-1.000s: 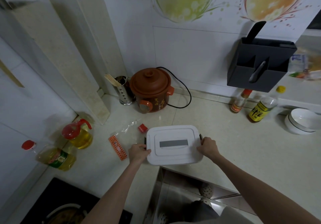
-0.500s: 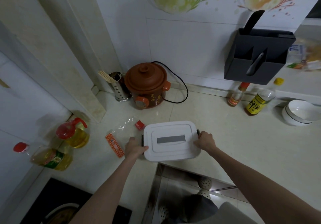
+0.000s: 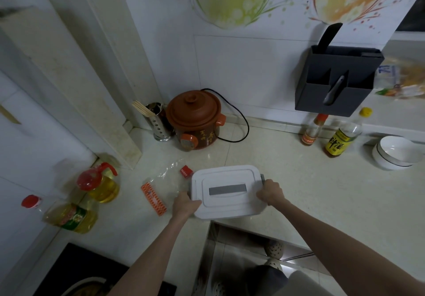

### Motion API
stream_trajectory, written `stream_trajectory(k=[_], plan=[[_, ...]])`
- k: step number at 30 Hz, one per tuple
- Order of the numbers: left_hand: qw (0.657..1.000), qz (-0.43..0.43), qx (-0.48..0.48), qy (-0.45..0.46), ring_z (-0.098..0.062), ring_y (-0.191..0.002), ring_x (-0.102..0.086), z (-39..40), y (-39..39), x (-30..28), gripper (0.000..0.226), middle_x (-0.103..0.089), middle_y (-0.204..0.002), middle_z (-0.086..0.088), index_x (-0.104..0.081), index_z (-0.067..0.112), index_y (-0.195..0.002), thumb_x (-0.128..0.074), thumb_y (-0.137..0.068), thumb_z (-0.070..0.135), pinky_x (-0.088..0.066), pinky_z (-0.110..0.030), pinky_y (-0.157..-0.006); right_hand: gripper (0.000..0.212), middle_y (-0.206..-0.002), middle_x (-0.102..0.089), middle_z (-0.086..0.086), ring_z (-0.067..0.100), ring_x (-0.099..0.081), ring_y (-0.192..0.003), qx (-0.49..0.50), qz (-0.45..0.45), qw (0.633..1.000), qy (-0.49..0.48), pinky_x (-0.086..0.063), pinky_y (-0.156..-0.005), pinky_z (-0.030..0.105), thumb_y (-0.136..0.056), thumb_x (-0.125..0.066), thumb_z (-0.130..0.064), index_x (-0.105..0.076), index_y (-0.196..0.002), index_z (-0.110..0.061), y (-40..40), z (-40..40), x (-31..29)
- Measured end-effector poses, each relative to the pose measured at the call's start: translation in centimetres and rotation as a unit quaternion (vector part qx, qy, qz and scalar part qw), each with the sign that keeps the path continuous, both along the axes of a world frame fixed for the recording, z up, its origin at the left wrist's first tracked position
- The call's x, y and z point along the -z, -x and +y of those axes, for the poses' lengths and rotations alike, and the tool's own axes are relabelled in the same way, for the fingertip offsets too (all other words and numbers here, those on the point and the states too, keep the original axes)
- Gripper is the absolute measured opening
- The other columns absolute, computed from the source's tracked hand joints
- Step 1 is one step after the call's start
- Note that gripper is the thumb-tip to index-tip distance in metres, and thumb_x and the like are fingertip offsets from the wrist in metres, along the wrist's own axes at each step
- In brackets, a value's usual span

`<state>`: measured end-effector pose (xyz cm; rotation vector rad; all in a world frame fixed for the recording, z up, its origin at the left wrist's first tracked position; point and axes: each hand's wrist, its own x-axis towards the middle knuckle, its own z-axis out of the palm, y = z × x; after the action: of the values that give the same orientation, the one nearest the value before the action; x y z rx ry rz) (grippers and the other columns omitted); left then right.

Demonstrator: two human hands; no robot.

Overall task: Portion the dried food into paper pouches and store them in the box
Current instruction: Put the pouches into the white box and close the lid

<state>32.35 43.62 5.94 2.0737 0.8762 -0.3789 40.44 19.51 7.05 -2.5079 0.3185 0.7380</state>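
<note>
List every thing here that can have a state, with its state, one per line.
white box: lid on, sitting on the counter.
left hand: grips the box's left end.
right hand: grips the box's right end.
clay pot: lid on, cord attached.
oil jug: capped, upright.
oil bottle: capped, lying down.
white bowls: stacked, upright.

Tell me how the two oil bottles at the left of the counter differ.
The oil bottle with the red spout stands upright; the labelled oil bottle lies on its side. The first has a red handle at the top and no visible label; the second has a plain red cap and a green label. Both hold yellow oil.
</note>
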Motion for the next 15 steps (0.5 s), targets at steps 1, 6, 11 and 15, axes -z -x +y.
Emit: stream_trajectory(k=[1,6,11,15], plan=[[1.000,-0.004,-0.010,0.006,-0.028,-0.106,-0.065,-0.11,0.12,0.11,0.036,-0.068,-0.114,-0.015,-0.065,0.003,-0.114,-0.072,-0.081,0.014,-0.054,-0.031,-0.082,0.030,-0.099,-0.061,0.013,0.030,-0.065,-0.092,0.005,0.002,1.000,-0.005,-0.054,-0.074,0.031,-0.085,-0.056,-0.015,-0.058,-0.111,0.000,0.02,-0.04,0.01],[1.000,-0.006,-0.018,-0.017,-0.027,-0.099,-0.067,-0.53,0.30,0.10,0.034,-0.070,-0.110,-0.015,-0.067,0.002,-0.111,-0.070,-0.080,0.014,-0.054,-0.031,-0.074,0.033,-0.106,-0.062,0.017,0.034,-0.066,-0.092,0.010,-0.007,1.000,-0.004,-0.056,-0.075,0.036,-0.079,-0.054,-0.016,-0.059,-0.107,0.001,0.37,-0.43,0.07],[0.999,-0.001,-0.004,-0.036,-0.029,-0.098,-0.067,-0.67,0.30,-0.28,0.035,-0.070,-0.109,-0.016,-0.067,0.002,-0.113,-0.066,-0.081,0.015,-0.050,-0.027,-0.068,0.031,-0.106,-0.060,0.015,0.031,-0.063,-0.095,0.015,-0.022,1.000,0.014,-0.050,-0.070,0.030,-0.081,-0.057,-0.017,-0.058,-0.106,0.000,0.48,-0.22,0.21],[0.998,-0.004,0.020,-0.064,-0.026,-0.093,-0.068,-0.48,0.62,-0.02,0.030,-0.072,-0.102,-0.011,-0.071,0.007,-0.107,-0.065,-0.081,0.019,-0.054,-0.029,-0.070,0.026,-0.100,-0.062,0.011,0.026,-0.062,-0.087,-0.003,-0.047,0.998,0.044,-0.045,-0.064,0.027,-0.082,-0.057,-0.019,-0.059,-0.102,-0.003,0.69,-0.11,0.74]])
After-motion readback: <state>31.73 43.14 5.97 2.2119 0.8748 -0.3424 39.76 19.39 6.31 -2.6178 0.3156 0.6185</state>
